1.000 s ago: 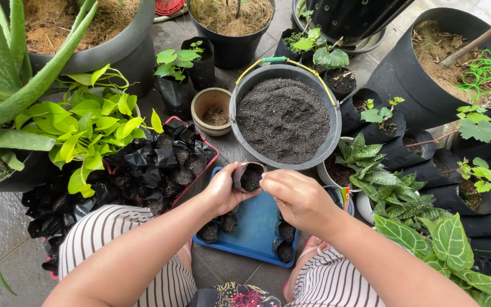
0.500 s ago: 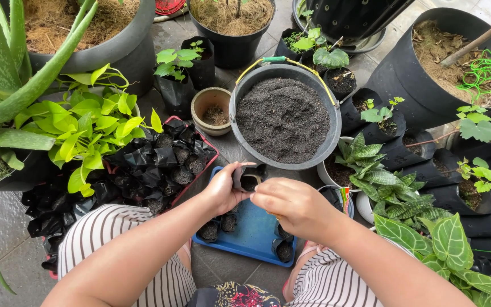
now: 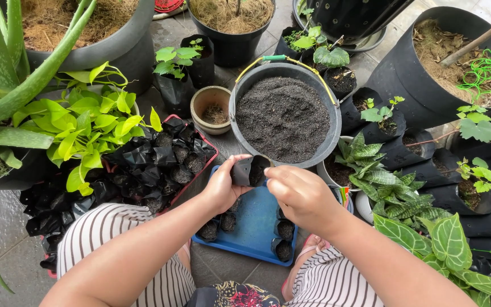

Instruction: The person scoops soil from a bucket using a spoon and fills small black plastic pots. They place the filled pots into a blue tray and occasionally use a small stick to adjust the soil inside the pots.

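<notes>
Blue tray [image 3: 255, 224]: lies on the floor between the knees, with small filled black bags along its edges, close under both hands.
Left hand [image 3: 221, 187]: grasps a small black seedling bag [image 3: 250, 170], fingers wrapped around its side so the mouth stays open.
Right hand [image 3: 299, 196]: fingers curled, fingertips at the bag's rim; whether they pinch it I cannot tell.
Seedling bag: held above the tray's far edge, just before the bucket.
Bucket of soil [image 3: 283, 116]: beyond the hands, within easy reach.
Red tray of bags [image 3: 166, 162]: to the left, crowded with black bags.
Potted plants [image 3: 86, 128]: ring the work spot.
</notes>
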